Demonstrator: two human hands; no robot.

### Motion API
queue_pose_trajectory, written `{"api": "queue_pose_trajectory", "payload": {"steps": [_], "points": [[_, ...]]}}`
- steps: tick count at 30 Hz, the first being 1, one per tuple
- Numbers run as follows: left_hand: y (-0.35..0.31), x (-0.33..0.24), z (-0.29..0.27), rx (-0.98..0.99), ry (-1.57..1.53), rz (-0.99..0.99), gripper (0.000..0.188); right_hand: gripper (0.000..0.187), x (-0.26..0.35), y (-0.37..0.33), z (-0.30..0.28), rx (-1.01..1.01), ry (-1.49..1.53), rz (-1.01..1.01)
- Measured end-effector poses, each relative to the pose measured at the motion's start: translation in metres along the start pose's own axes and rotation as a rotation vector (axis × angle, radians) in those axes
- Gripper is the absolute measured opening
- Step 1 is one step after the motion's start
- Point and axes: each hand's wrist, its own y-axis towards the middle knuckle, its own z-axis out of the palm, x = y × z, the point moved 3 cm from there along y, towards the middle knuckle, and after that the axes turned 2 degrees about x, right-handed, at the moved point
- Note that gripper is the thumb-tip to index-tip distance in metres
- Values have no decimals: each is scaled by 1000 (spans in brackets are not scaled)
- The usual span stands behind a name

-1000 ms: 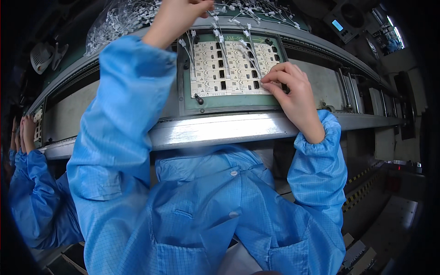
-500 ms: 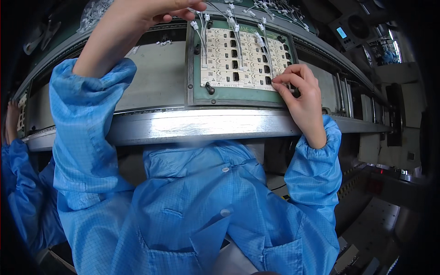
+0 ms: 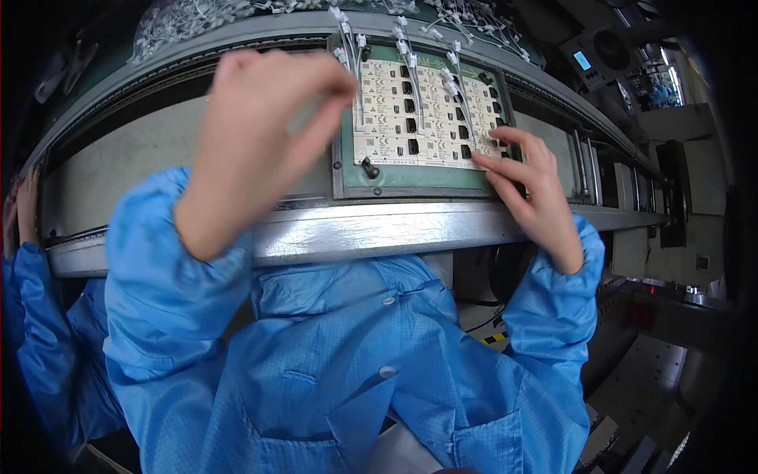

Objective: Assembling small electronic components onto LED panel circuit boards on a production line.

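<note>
A panel of cream-coloured circuit boards (image 3: 387, 148) with rows of black components lies in a green fixture frame (image 3: 410, 180) on the conveyor. Thin white cables (image 3: 421, 103) with white plugs run over the panel and past its far edge. My left hand (image 3: 264, 130) is at the panel's left side, smeared by motion, so whether it holds anything cannot be told. At the near right corner, my right hand (image 3: 537, 180) is open. Its fingers are apart, and one fingertip is by a black component (image 3: 466, 152) near the end of a cable.
A metal rail (image 3: 387, 229) runs along the conveyor's near side. Beyond the far rail lie a clear bag of white cables (image 3: 178, 30) and a loose pile of them (image 3: 482, 24). A co-worker's hand (image 3: 28, 207) rests at the far left. A device with a lit screen (image 3: 583, 60) stands back right.
My left hand has come back from beyond the panel's far edge to its left side. My right hand's fingers have spread from a pinch at the near right corner.
</note>
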Motion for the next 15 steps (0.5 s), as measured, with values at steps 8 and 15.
{"api": "queue_pose_trajectory", "payload": {"steps": [8,15], "points": [[-10,-11,41,283,97,-134,8,20,-26,151,14,-238,-15,-51],[-8,-21,39,358,127,-236,4,12,-47,173,38,-134,-275,-134]]}}
